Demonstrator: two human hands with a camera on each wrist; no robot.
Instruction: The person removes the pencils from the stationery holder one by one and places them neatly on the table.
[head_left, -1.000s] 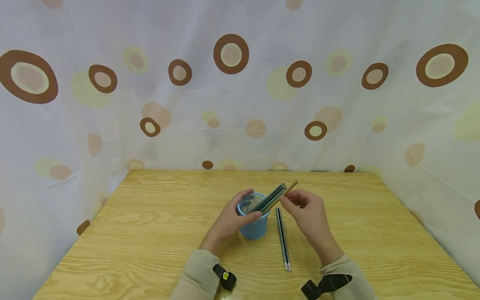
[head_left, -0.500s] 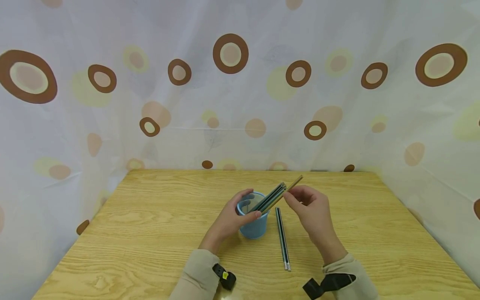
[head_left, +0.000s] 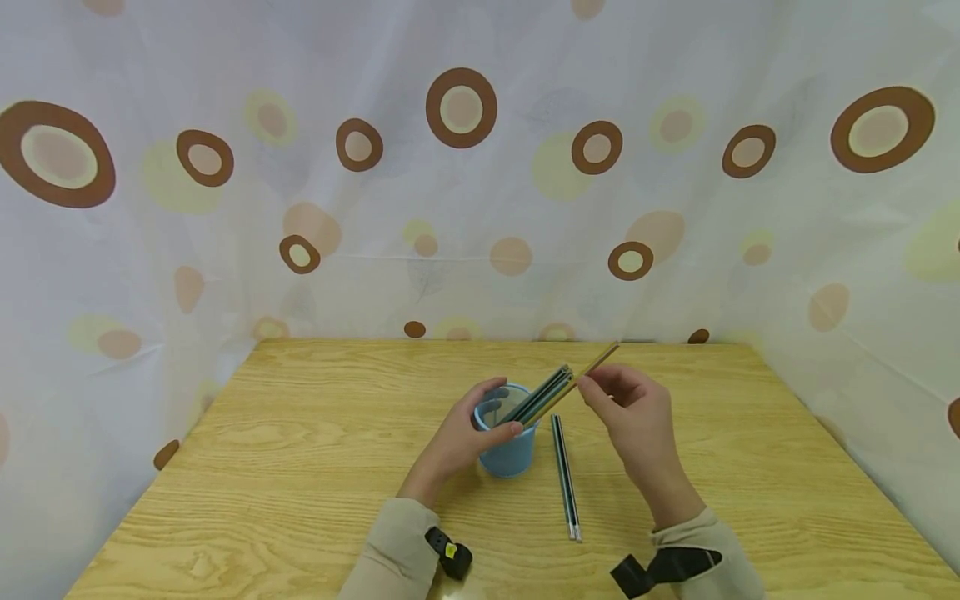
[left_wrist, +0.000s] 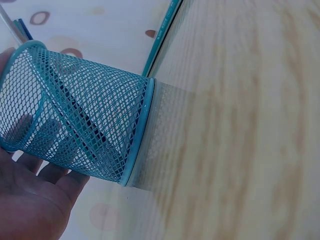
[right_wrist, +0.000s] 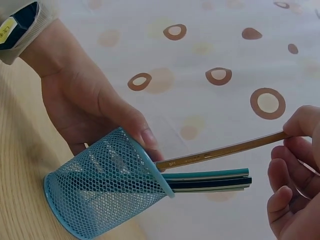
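Observation:
My left hand (head_left: 459,432) grips a light blue mesh pen holder (head_left: 507,458), fingers round its far side and thumb at the rim. Several teal and dark pencils (right_wrist: 215,181) lean out of it toward the right. Between the thumb and forefinger of my right hand (head_left: 636,421) is a gold pencil (right_wrist: 225,150), pinched along its length in the head view. Its lower end still sits inside the holder's rim. In the left wrist view the mesh (left_wrist: 85,110) shows pencils slanting inside, and the holder's base is close to the table.
A few teal and dark pencils (head_left: 566,479) lie side by side on the wooden table (head_left: 300,467), between the holder and my right forearm. A patterned white curtain (head_left: 480,208) surrounds the table at the back and sides.
My right hand has moved up and to the right, drawing the gold pencil further out of the holder. The left hand and pen holder have stayed in place.

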